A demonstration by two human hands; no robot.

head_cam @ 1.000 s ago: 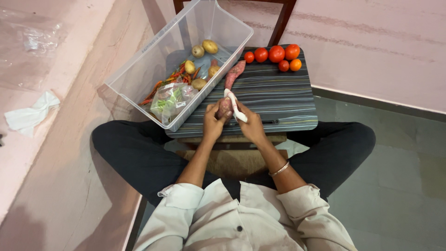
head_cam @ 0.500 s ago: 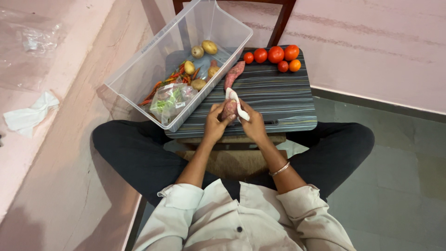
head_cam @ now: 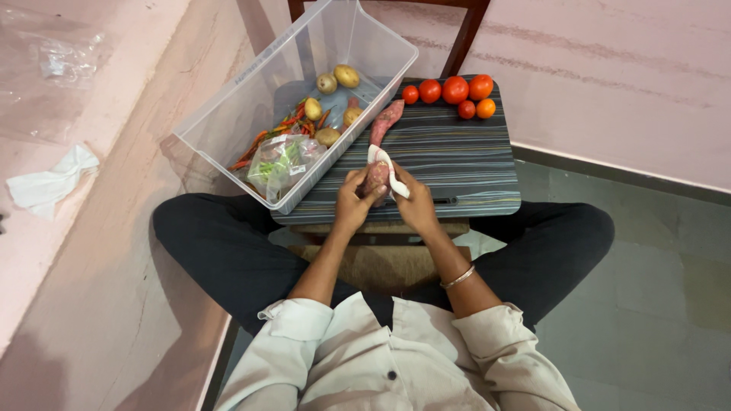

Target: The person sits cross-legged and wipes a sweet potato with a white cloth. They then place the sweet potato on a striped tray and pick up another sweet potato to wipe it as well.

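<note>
The sweet potato (head_cam: 376, 180) sits above the striped worktop's (head_cam: 457, 164) near edge, pinched in the left hand (head_cam: 352, 199); the right hand (head_cam: 415, 202) grips a white peeler (head_cam: 388, 170) against it. At 12 o'clock lies another sweet potato (head_cam: 386, 119); tomatoes (head_cam: 454, 90) at 1, a clear bin (head_cam: 297, 106) at 10.

The sweet potato (head_cam: 376, 180) is reddish-brown and stubby, gripped in the left hand (head_cam: 352, 202) just above the near edge of the striped board, its far end pointing away from the person. The white peeler (head_cam: 386, 169), held in the right hand (head_cam: 415, 204), lies along the sweet potato's right side, touching its skin.
</note>
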